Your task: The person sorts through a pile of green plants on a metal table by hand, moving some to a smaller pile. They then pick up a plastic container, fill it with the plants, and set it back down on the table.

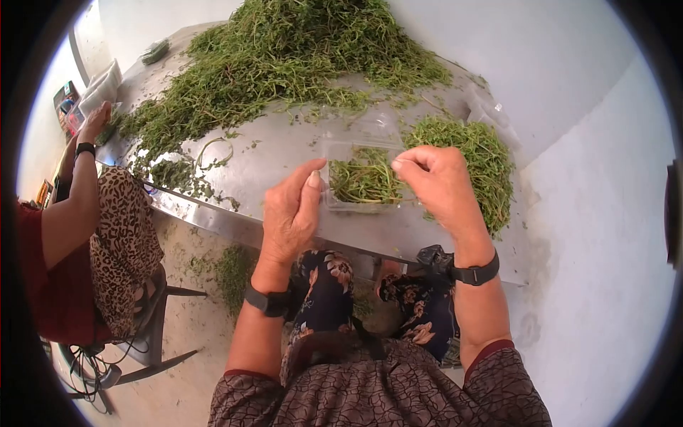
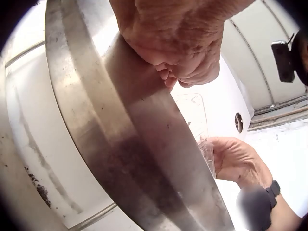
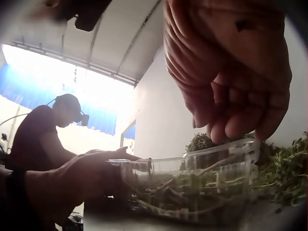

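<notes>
A clear plastic box holding green stems and leaves stands on the metal table. Its clear lid is folded back on the far side. My left hand is at the box's left wall, thumb and forefinger extended with their tips right by the rim. Over the right side of the box, my right hand has thumb and forefinger brought together, pinching at the stems near the rim. In the right wrist view, the right hand's curled fingers are just above the box's rim.
A big heap of greens covers the back of the metal table; a smaller pile lies right of the box. Another person sits at the left near stacked clear boxes. A white wall borders the right.
</notes>
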Motion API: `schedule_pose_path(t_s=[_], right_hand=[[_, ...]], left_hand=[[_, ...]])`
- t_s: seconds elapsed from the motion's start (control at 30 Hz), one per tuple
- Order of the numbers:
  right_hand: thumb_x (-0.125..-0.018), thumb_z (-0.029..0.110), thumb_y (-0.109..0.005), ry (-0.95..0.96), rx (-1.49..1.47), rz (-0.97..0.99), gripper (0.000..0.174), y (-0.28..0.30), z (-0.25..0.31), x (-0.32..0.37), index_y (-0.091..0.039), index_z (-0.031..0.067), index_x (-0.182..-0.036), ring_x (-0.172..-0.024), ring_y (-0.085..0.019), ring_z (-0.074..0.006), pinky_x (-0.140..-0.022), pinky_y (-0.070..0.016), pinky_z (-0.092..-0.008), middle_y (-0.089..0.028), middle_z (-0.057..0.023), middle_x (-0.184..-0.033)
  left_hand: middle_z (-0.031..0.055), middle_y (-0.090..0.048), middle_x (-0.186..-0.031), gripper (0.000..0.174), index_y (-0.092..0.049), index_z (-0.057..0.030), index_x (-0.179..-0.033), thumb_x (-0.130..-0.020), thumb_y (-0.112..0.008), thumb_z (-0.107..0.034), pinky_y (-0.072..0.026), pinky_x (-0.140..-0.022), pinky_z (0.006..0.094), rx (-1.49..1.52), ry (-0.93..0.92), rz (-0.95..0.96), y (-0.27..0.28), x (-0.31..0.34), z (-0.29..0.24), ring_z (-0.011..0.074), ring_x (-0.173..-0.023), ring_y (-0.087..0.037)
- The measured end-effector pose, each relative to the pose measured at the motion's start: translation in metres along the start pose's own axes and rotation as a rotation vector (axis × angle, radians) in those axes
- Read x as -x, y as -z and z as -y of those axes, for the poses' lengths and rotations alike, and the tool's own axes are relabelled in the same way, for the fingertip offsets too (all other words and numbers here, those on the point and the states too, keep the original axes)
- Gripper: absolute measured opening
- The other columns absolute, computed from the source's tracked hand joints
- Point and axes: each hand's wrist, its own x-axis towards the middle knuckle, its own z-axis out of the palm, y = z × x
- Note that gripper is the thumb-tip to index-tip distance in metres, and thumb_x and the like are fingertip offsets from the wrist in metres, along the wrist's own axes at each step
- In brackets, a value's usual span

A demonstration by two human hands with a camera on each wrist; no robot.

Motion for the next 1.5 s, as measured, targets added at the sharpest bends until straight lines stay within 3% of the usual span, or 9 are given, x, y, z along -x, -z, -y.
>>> schedule_pose_path(t_s=[0.03,0.1,0.27,0.33,0.53,0.77,0.83,1.07,1.5], right_hand=[[-0.082,0.012,-0.067,-0.002,0.035,-0.015,0.015,0.006,-0.001,0.003,-0.069,-0.0023,-0.079,-0.052,-0.045,-0.008,-0.051,-0.0391,-0.0285,-0.054,-0.0039,-0.055],[-0.082,0.012,-0.066,-0.042,0.056,-0.045,0.014,0.017,-0.002,0.011,-0.069,-0.0022,-0.079,-0.052,-0.045,-0.0082,-0.051,-0.0389,-0.0285,-0.054,-0.0045,-0.055],[-0.082,0.012,-0.066,-0.106,0.203,-0.145,0.012,0.052,-0.019,0.027,-0.069,0.0,-0.08,-0.051,-0.048,-0.0123,-0.054,-0.0409,-0.0303,-0.055,-0.0079,-0.056],[-0.081,0.012,-0.066,-0.091,0.317,-0.236,0.011,0.064,-0.028,0.031,-0.07,0.0026,-0.079,-0.054,-0.056,-0.0219,-0.058,-0.045,-0.0355,-0.059,-0.0122,-0.06],[-0.08,0.015,-0.068,-0.165,0.633,-0.295,0.01,0.089,-0.053,0.041,-0.068,0.0042,-0.079,-0.068,-0.063,-0.0352,-0.065,-0.0491,-0.043,-0.065,-0.0146,-0.07],[-0.079,0.014,-0.069,-0.109,0.707,-0.277,0.009,0.091,-0.081,0.046,-0.068,0.0055,-0.081,-0.072,-0.065,-0.035,-0.068,-0.0501,-0.0445,-0.066,-0.0143,-0.072],[-0.078,0.013,-0.07,-0.044,0.714,-0.37,0.012,0.093,-0.079,0.046,-0.069,0.0055,-0.087,-0.073,-0.065,-0.0351,-0.068,-0.0505,-0.0444,-0.067,-0.0145,-0.073],[-0.079,0.011,-0.069,-0.014,0.747,-0.323,0.024,0.093,-0.082,0.039,-0.07,0.0059,-0.102,-0.071,-0.066,-0.0321,-0.066,-0.0506,-0.0407,-0.068,-0.0149,-0.076],[-0.08,0.015,-0.062,-0.052,0.825,-0.375,0.011,0.094,-0.079,0.036,-0.068,0.0064,-0.076,-0.068,-0.064,-0.0349,-0.061,-0.0487,-0.0445,-0.064,-0.0153,-0.068]], left_hand=[[0.0131,-0.066,-0.071,0.028,-0.065,-0.0005,-0.115,-0.099,-0.05,-0.018,-0.0506,-0.064,0.0317,0.007,-0.001,0.006,-0.001,0.0,0.001,0.0204,-0.065,-0.066],[0.003,-0.06,-0.07,0.03,-0.066,-0.0008,-0.116,-0.102,-0.047,-0.018,-0.0409,-0.057,0.0251,0.027,-0.042,-0.024,-0.004,0.001,0.005,0.0076,-0.06,-0.046],[0.0024,-0.059,-0.07,0.031,-0.066,-0.0008,-0.117,-0.102,-0.045,-0.018,-0.0394,-0.056,0.0256,0.0,-0.047,-0.005,-0.002,0.0,0.007,0.0077,-0.06,-0.045],[0.0068,-0.062,-0.069,0.028,-0.065,0.0001,-0.115,-0.099,-0.047,-0.015,-0.0461,-0.059,0.028,-0.001,-0.039,-0.001,0.0,0.0,0.005,0.0127,-0.059,-0.055],[0.0015,-0.056,-0.071,0.033,-0.066,-0.0002,-0.117,-0.103,-0.044,-0.022,-0.0364,-0.057,0.0268,0.006,-0.034,0.0,-0.002,0.001,0.008,0.0089,-0.062,-0.043],[0.002,-0.056,-0.069,0.03,-0.065,0.0014,-0.116,-0.101,-0.046,-0.016,-0.0412,-0.057,0.0251,0.006,-0.037,0.005,0.0,0.0,0.004,0.0079,-0.06,-0.047],[0.0024,-0.057,-0.069,0.03,-0.065,0.0015,-0.117,-0.101,-0.046,-0.016,-0.0414,-0.058,0.0253,0.003,-0.021,0.017,-0.001,0.0,0.004,0.0083,-0.061,-0.047],[0.0044,-0.058,-0.07,0.03,-0.065,0.0011,-0.117,-0.101,-0.046,-0.015,-0.0425,-0.059,0.0265,-0.025,-0.012,-0.004,0.0,0.0,0.006,0.0097,-0.061,-0.049],[0.0084,-0.063,-0.072,0.028,-0.065,-0.0001,-0.117,-0.099,-0.047,-0.014,-0.0467,-0.062,0.0283,-0.047,-0.04,-0.002,0.0,0.0,0.01,0.0133,-0.064,-0.057]])
